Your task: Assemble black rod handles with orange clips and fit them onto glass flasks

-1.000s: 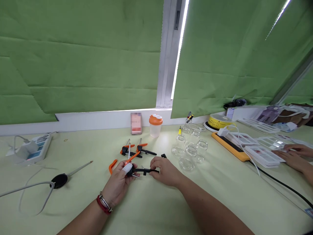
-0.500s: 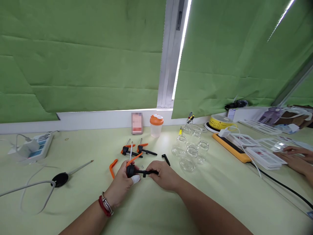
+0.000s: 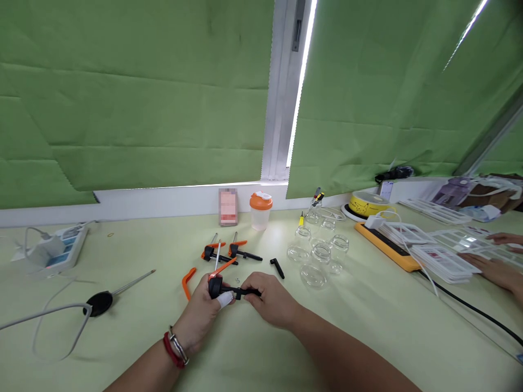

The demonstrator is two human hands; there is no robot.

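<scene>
On the desk's [image 3: 139,337] near side of the orange-lidded cup [image 3: 260,212], the left hand [image 3: 198,316] grips an orange-and-black assembly [image 3: 214,287]; the right hand [image 3: 272,299], having shifted inward, pinches its black arm, leaving both ends held.

head camera, worn on the person | faces forward and down over the table [image 3: 134,245] to green blinds [image 3: 163,103] | left hand [image 3: 199,311] and right hand [image 3: 270,299] near, low in the middle | wide view, another person's hand [image 3: 492,270] at right edge

black-orange tool [image 3: 215,287] in both hands [image 3: 273,300]
</scene>
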